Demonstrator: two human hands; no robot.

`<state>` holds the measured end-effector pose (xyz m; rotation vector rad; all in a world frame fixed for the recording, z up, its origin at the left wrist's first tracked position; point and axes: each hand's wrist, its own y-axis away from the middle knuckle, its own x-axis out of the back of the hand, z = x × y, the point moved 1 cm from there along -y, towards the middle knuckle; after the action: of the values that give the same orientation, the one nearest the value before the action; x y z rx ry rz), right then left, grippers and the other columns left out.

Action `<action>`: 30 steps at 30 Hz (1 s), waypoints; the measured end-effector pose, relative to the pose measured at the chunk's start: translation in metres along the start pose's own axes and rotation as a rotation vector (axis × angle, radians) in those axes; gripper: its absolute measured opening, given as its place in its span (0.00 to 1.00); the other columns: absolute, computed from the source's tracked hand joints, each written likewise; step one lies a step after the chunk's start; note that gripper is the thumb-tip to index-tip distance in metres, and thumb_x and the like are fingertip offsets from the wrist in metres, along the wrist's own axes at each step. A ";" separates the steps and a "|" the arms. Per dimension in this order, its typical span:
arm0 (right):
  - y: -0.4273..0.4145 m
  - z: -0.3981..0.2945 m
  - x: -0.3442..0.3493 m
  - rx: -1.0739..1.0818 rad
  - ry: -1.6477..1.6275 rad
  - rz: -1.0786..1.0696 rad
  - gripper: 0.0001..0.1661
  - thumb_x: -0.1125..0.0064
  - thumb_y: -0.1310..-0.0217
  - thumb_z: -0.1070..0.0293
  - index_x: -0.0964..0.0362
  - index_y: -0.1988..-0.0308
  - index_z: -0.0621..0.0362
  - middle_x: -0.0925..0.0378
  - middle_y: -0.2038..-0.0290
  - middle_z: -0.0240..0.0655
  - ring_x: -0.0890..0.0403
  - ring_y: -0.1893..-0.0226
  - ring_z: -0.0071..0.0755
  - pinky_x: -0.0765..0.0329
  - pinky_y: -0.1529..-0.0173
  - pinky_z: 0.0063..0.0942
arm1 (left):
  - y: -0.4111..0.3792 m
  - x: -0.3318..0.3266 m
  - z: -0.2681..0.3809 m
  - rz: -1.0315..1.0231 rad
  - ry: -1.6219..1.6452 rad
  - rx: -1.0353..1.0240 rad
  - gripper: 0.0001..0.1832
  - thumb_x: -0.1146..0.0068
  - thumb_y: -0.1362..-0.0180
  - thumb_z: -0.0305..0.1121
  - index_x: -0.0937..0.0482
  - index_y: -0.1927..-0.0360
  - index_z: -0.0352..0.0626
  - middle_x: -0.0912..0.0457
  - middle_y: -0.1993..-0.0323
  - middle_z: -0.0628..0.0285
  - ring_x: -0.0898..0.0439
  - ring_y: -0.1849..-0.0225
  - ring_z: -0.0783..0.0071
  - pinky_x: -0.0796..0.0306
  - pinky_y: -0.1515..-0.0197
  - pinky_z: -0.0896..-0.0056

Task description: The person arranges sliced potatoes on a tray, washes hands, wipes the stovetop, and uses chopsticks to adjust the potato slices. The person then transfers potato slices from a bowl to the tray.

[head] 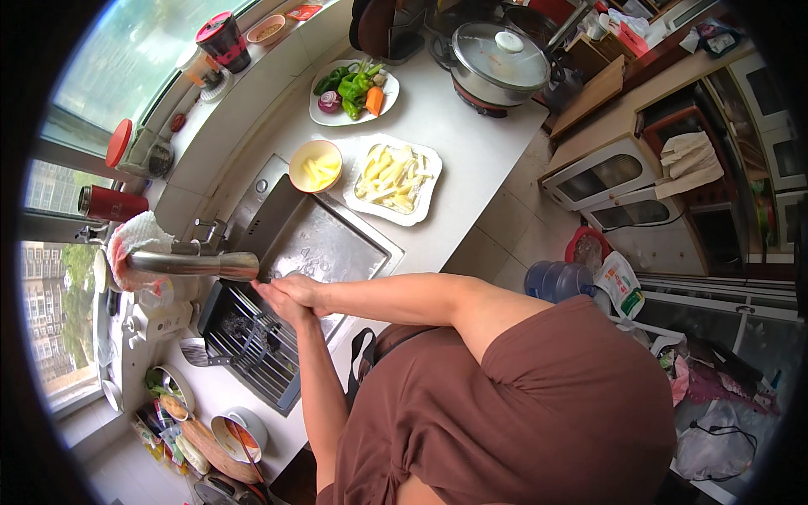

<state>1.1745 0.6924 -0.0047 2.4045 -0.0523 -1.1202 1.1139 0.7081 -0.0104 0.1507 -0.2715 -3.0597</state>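
Both my hands are pressed together over the stainless steel sink, just below the mouth of the metal tap. My right hand lies against my left hand, and the two partly hide each other. No object shows between them, though the palms are hidden. Whether water is running cannot be made out. Beneath my left hand, a black slatted drain rack covers the near part of the sink, with a slotted spatula lying across it.
Beside the sink stand a bowl of peeled pieces and a white dish of pale, coated strips. Farther along are a vegetable plate and a lidded pot. A white pot with chopsticks stands on the opposite side. A cloth drapes the tap.
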 end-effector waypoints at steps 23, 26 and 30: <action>-0.006 0.009 0.001 0.108 0.262 0.111 0.24 0.54 0.32 0.51 0.27 0.74 0.58 0.27 0.77 0.28 0.29 0.78 0.21 0.30 0.73 0.23 | 0.015 0.012 0.007 0.091 -0.223 -0.538 0.30 0.66 0.32 0.48 0.37 0.38 0.33 0.37 0.36 0.50 0.40 0.35 0.56 0.50 0.33 0.60; 0.010 -0.004 -0.020 0.059 0.117 0.061 0.28 0.55 0.32 0.48 0.40 0.83 0.49 0.42 0.88 0.23 0.45 0.89 0.20 0.48 0.84 0.25 | 0.008 0.030 0.001 0.196 -0.149 -0.438 0.28 0.70 0.30 0.46 0.37 0.38 0.33 0.36 0.38 0.50 0.39 0.35 0.57 0.50 0.33 0.60; 0.016 -0.017 -0.021 -0.046 0.049 -0.041 0.27 0.58 0.31 0.45 0.44 0.80 0.48 0.47 0.88 0.22 0.49 0.89 0.20 0.52 0.84 0.25 | 0.008 0.037 0.013 0.235 -0.066 -0.394 0.25 0.66 0.30 0.43 0.36 0.39 0.33 0.34 0.40 0.50 0.35 0.38 0.59 0.44 0.35 0.62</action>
<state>1.1755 0.6905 0.0269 2.4008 0.0397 -1.0680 1.0766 0.6998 0.0001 -0.0049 0.2910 -2.8159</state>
